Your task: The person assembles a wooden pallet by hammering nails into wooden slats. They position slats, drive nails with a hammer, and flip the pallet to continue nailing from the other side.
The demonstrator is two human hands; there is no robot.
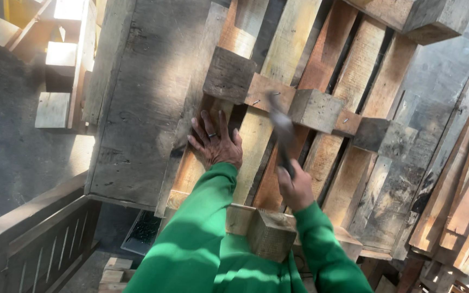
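Hammer (282, 135) gripped in right hand (295, 187), handle upright, head toward pallet (321, 70), left hand (215, 142) flat, open.

- The pallet (299, 125) lies at centre, its slats running from near to far.
- A cross board (270, 89) with three blocks lies across the slats: left block (228, 75), middle block (316, 110), right block (380, 137).
- The left hand (215, 142) lies flat on the slats, just near of the left block.
- The right hand (295, 187) is right of the left hand, gripping a hammer (281, 130) whose head is between the left and middle blocks.
- A near block (270, 234) sits on the pallet's near edge, between the sleeves.
- A wide panel (137, 103) lies left of the pallet.
- Loose boards (462, 184) lean at right.
- A railing (39, 239) stands at lower left.
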